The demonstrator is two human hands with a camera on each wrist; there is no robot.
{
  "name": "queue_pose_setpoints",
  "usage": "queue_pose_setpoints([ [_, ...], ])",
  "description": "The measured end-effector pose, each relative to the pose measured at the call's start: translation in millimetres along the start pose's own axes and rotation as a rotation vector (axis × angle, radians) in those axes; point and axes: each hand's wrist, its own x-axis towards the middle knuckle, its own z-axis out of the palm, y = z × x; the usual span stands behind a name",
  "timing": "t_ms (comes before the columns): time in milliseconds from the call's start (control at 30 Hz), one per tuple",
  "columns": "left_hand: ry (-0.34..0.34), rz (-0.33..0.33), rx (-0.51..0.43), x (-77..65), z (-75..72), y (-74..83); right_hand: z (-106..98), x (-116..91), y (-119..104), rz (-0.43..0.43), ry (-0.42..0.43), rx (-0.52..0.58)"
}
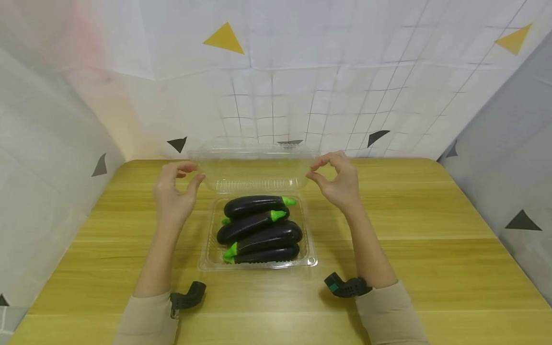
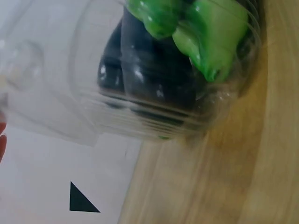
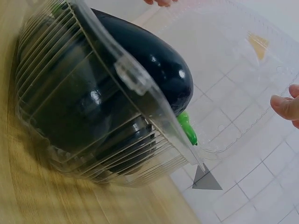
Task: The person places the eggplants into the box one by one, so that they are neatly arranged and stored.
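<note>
Several dark purple eggplants (image 1: 258,235) with bright green stems lie side by side in a clear plastic clamshell box (image 1: 203,254). Its hinged lid (image 1: 254,170) is raised at the back, tilted up behind the box. At the lid's left edge my left hand (image 1: 174,189) pinches with thumb and forefinger. My right hand (image 1: 340,179) pinches the opposite edge the same way. In the right wrist view, fingertips (image 3: 286,107) of that hand meet the rim of the lid (image 3: 219,51). The left wrist view barely catches the left fingers at its border.
The box stands on a wood-grain table (image 1: 422,230). White cloth with grid lines and triangles (image 1: 280,96) hangs behind the table's far edge and along both sides. Black wrist devices (image 1: 347,286) sit at both sleeves.
</note>
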Motion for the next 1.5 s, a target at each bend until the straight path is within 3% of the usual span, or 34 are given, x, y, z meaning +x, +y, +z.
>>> queue_pose_setpoints([
  [300,0.016,-0.007,0.01,1.5,-1.6,6.6,-4,2,-3,-0.076,0.009,-0.004],
  [733,-0.04,-0.027,0.07,-1.6,-9.9,4.1,-4,11,-20,-0.177,0.111,0.081],
  [967,-0.12,-0.041,0.066,-1.6,-12.1,1.8,-10,9,-21,-0.198,0.055,0.066],
  [1167,-0.155,0.008,0.031,0.2,-19.3,8.5,-17,2,-22,-0.224,-0.028,0.059],
  [1400,-0.178,0.135,0.006,-2.3,-34.7,20.0,-23,-4,-27,-0.289,-0.098,0.041],
  [1500,-0.225,0.186,-0.01,-4.8,-41.6,22.4,-24,-9,-27,-0.324,-0.136,0.041],
])
